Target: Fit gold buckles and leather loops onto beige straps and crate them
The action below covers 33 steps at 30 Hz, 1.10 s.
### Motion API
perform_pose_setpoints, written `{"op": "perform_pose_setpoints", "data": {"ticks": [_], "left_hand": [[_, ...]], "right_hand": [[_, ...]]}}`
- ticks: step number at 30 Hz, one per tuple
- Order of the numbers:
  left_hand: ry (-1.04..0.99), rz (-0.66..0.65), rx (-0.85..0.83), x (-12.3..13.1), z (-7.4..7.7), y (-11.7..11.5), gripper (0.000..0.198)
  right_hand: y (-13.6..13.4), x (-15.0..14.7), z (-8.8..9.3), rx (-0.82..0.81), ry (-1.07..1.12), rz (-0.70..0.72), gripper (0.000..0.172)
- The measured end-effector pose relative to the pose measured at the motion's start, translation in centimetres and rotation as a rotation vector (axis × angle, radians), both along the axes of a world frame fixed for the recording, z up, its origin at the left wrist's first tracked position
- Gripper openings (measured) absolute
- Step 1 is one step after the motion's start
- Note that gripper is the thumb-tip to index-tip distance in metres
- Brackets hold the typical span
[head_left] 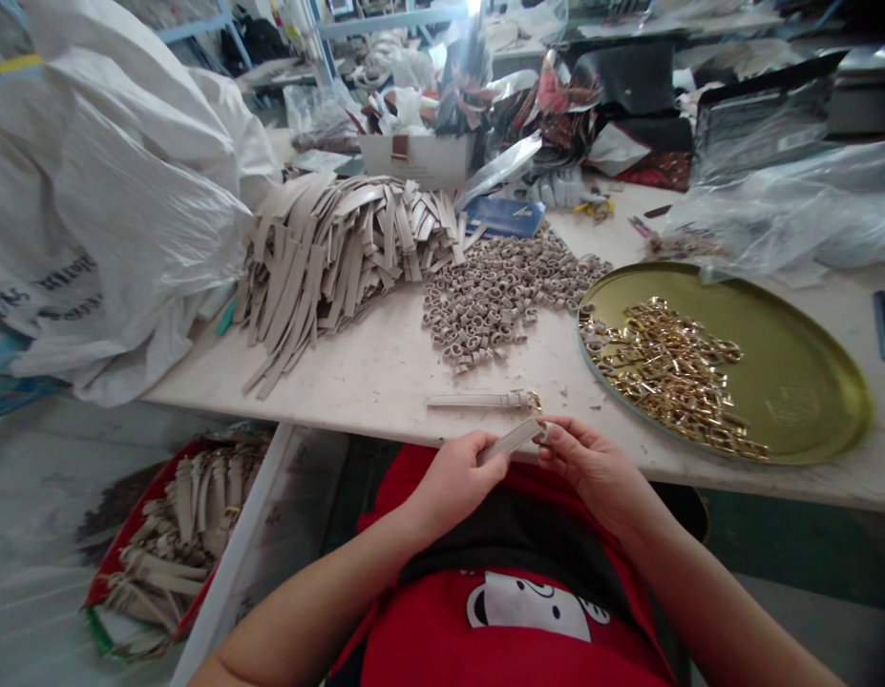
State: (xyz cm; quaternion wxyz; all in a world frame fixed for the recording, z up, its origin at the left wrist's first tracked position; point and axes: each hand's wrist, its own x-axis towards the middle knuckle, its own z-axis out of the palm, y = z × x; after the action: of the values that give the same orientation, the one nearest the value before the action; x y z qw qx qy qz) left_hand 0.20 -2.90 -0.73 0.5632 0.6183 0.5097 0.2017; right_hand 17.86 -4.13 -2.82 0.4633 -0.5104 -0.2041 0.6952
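My left hand (453, 480) grips a beige leather watch strap (510, 442) by its lower end. My right hand (589, 468) pinches the strap's other end, where a small metal part shows between my fingers. Just beyond my hands, a finished beige strap with a gold buckle (483, 401) lies on the white table (370, 358). Farther back lie a heap of beige strap pieces (342, 250) and a heap of small beige loops (495, 298). Many gold buckles (663, 372) fill part of a round brass tray (792, 382).
A red basket of beige straps (119, 544) sits on the floor at my left, below a large white woven sack (105, 191). Clear plastic bags (792, 205), a cardboard box (413, 157) and mixed materials crowd the table's far side.
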Motion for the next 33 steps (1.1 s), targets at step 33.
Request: {"op": "perform_pose_setpoints", "data": {"ticks": [33], "left_hand": [[0.014, -0.295, -0.057, -0.4, 0.7, 0.9, 0.03]], "right_hand": [[0.0, -0.4, 0.0, 0.099, -0.13, 0.156, 0.032]]}}
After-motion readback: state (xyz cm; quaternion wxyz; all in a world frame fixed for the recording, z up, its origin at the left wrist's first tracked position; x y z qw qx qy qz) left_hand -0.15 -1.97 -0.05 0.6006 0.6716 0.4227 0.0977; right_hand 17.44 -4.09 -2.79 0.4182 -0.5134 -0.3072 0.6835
